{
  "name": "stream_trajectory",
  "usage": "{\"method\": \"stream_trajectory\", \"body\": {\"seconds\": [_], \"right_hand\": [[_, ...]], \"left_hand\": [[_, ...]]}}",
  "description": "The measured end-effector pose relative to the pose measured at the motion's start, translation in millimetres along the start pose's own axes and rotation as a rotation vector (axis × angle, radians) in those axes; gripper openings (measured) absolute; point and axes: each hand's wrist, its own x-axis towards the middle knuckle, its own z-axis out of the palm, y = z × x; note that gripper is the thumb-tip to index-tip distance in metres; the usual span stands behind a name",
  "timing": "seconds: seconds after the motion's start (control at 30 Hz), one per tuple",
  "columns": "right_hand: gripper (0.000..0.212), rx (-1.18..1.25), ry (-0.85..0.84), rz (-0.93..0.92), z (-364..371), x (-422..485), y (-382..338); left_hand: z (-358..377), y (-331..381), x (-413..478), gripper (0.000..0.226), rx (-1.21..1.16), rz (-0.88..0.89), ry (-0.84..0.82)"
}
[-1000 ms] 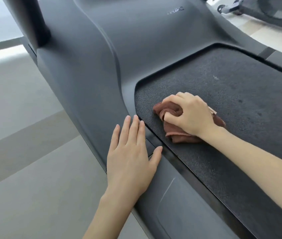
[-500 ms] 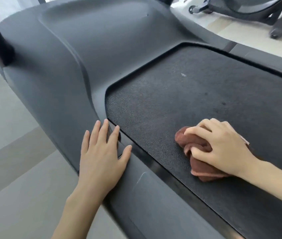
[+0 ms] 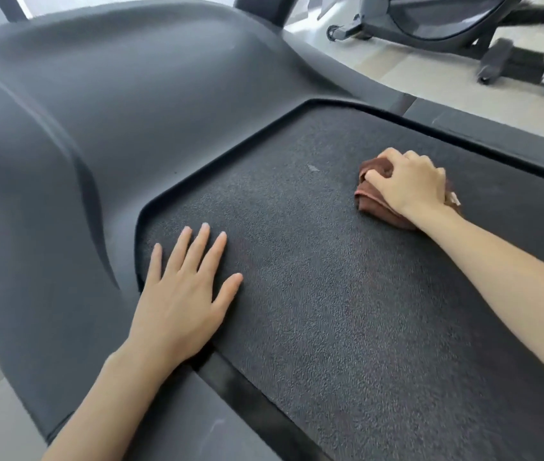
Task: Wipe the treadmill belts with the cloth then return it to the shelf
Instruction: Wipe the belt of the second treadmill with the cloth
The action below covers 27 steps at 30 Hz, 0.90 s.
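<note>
Head camera shows our right hand (image 3: pixel 408 186) curled round the bunched brown cloth (image 3: pixel 369 202), pressing it on the belt (image 3: pixel 330 327) near its far side. Our left hand (image 3: pixel 180 294) lies flat, fingers straight, at the belt's near-left corner, well apart; the next sweep likely runs toward it.

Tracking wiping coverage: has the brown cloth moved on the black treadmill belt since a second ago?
Yes. The brown cloth, gripped by the right hand, went rightward across the black treadmill belt, away from the dark left side rail.
</note>
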Motion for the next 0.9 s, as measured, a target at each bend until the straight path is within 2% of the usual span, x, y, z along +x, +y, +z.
{"method": "stream_trajectory", "body": {"seconds": [0.1,0.17,0.27,0.37,0.47,0.53,0.6,0.7,0.8,0.9], "right_hand": [[0.041,-0.017,-0.012,-0.012,14.6,23.1,-22.3],[0.04,-0.012,-0.008,-0.082,17.9,21.1,-38.4],[0.036,0.05,-0.013,-0.26,11.0,-5.7,-63.4],[0.041,0.162,-0.038,-0.51,-7.0,-62.9,-78.9],[0.038,0.26,-0.11,-0.713,-27.8,-111.8,-59.5],[0.038,0.254,-0.163,-0.797,-37.7,-114.1,-34.1],[0.042,0.239,-0.175,-0.725,-41.0,-98.6,-11.4],[0.047,0.208,-0.082,-0.387,-28.8,-57.1,0.8],[0.035,0.053,-0.004,-0.181,-2.0,-12.8,-20.2],[0.038,-0.033,0.011,-0.089,15.5,13.1,-66.6]], "left_hand": [[2.8,0.7,-1.0,0.079,0.003,-0.009,0.003],[2.3,0.3,-0.6,0.078,-0.005,-0.011,0.005],[0.7,-1.1,-1.3,0.079,-0.016,-0.004,0.005],[-4.7,-3.3,0.3,0.08,-0.046,0.0,-0.013],[-4.9,-4.7,0.1,0.08,-0.011,0.007,-0.014],[-4.4,-4.2,-1.3,0.08,-0.008,0.009,-0.016],[-5.4,-3.6,-0.9,0.08,-0.034,0.013,-0.022],[-3.9,-2.1,-0.7,0.081,-0.045,0.005,-0.02],[0.8,-1.0,-1.2,0.08,0.003,-0.003,-0.005],[0.2,-0.1,0.8,0.079,-0.011,-0.017,-0.002]]}}
